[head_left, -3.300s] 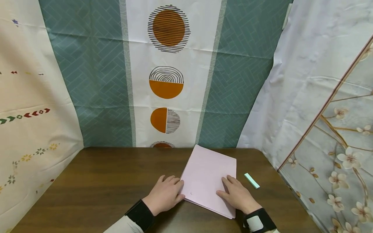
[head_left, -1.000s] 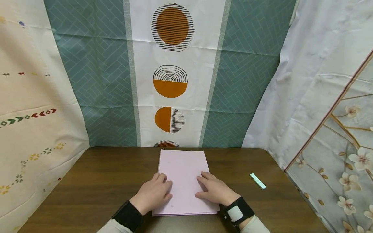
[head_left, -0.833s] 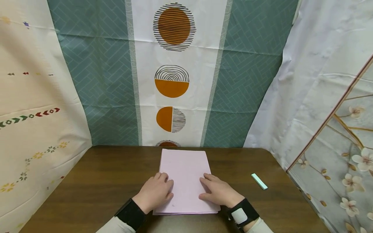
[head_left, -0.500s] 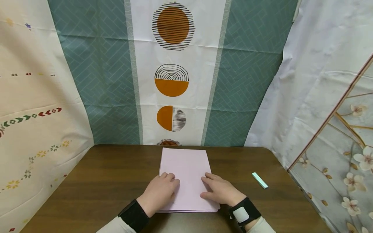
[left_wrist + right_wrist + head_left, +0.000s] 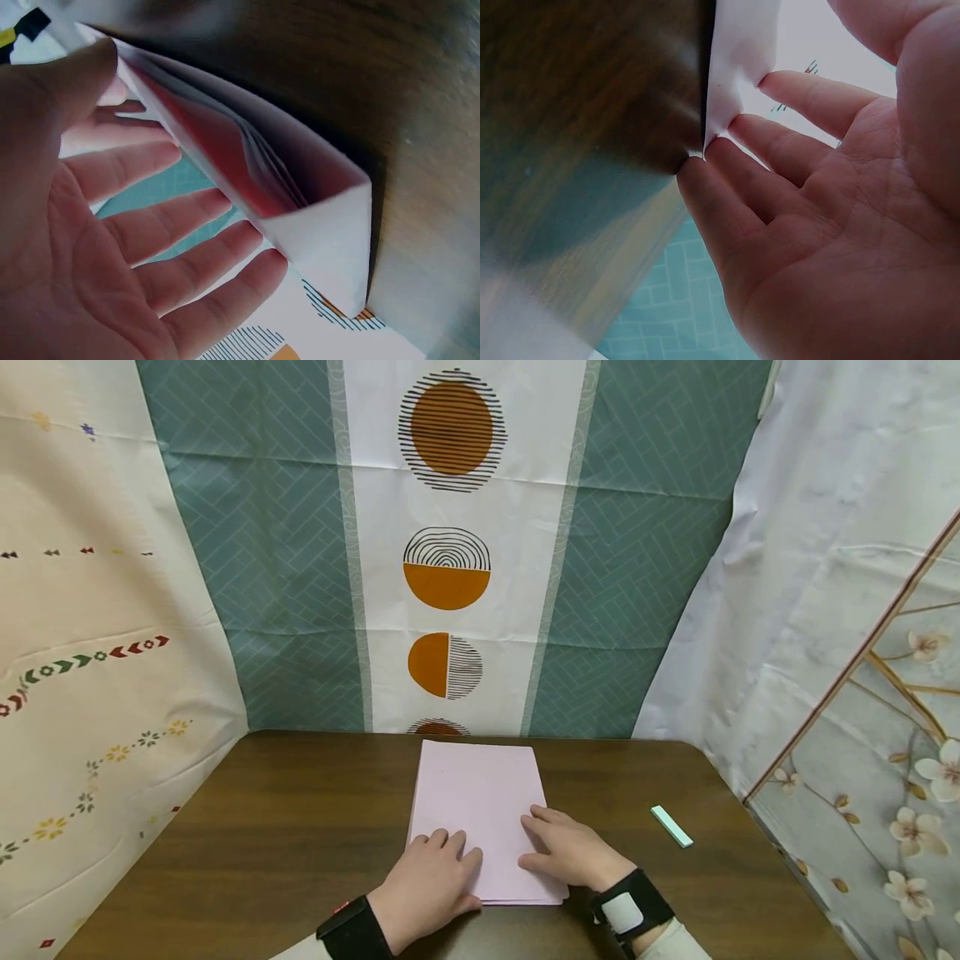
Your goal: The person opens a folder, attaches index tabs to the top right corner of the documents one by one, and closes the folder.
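A pale pink folder [image 5: 480, 810] lies upright on the wooden table in the head view, its short near edge toward me. In the left wrist view the folder [image 5: 322, 232] gapes at one edge, and thin sheets [image 5: 262, 157] show inside. My left hand [image 5: 431, 885] rests on its near left corner, fingers extended over the cover and thumb by the near edge. At the right side, my right hand [image 5: 573, 852] lies with straight fingertips on the cover and edge. In the right wrist view those fingertips [image 5: 720, 150] touch the folder's side [image 5: 739, 52].
A small mint-green bar [image 5: 672, 827] lies on the table [image 5: 300, 810] to the right of my right hand. Patterned cloths hang behind the table, including a teal and white one [image 5: 457, 693], and along both sides.
The folder, slanted and farther right at first, has been turned straight and shifted left between both hands. My left hand has since slid toward me to the near left corner; the right stays put.
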`<action>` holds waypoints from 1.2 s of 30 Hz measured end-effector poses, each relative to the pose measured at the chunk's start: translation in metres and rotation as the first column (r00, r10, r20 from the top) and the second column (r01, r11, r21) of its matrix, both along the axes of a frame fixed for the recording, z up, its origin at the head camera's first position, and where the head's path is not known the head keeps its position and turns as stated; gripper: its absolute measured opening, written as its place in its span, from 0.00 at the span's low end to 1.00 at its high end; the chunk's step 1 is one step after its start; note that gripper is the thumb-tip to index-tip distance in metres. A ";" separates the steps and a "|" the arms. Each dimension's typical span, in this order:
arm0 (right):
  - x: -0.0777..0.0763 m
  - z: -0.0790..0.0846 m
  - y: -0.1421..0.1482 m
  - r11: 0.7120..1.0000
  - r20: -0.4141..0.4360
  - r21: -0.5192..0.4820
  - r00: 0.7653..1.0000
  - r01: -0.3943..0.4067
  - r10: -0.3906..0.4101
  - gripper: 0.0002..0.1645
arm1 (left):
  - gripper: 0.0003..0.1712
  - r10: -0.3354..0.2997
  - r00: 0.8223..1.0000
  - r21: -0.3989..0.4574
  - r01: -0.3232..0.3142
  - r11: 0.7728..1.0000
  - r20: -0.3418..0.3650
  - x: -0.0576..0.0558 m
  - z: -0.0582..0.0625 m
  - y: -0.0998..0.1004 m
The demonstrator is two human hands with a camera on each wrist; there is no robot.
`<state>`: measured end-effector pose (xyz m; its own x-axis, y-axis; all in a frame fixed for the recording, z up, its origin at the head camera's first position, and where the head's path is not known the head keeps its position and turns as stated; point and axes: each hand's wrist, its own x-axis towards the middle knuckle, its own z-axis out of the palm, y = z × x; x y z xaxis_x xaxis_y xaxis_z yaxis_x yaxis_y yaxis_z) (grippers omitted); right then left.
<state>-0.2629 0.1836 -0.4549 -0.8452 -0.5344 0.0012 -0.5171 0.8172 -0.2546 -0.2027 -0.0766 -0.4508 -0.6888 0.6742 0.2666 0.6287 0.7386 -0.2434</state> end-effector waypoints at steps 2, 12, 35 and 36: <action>0.001 0.001 -0.001 1.000 0.000 -0.004 1.000 -0.004 0.004 0.42 | 0.30 -0.001 0.999 -0.007 0.000 1.000 -0.033 -0.001 -0.002 0.001; 0.003 0.006 0.000 1.000 -0.029 -0.010 1.000 -0.011 0.011 0.41 | 0.30 -0.034 0.992 -0.023 0.031 0.999 -0.122 -0.004 -0.004 0.001; 0.002 0.016 0.016 0.988 -0.189 -0.131 0.977 0.079 -0.103 0.28 | 0.19 -0.187 0.963 0.027 0.196 0.980 -0.193 -0.007 -0.009 -0.009; 0.001 0.017 0.017 0.985 -0.208 -0.141 0.970 0.097 -0.125 0.28 | 0.20 -0.193 0.964 0.032 0.202 0.979 -0.184 -0.007 -0.008 -0.011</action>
<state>-0.2622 0.2007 -0.4379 -0.8713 -0.4208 0.2526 -0.4794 0.8400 -0.2541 -0.2094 -0.0872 -0.4592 -0.4815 0.7745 0.4103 0.7126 0.6185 -0.3312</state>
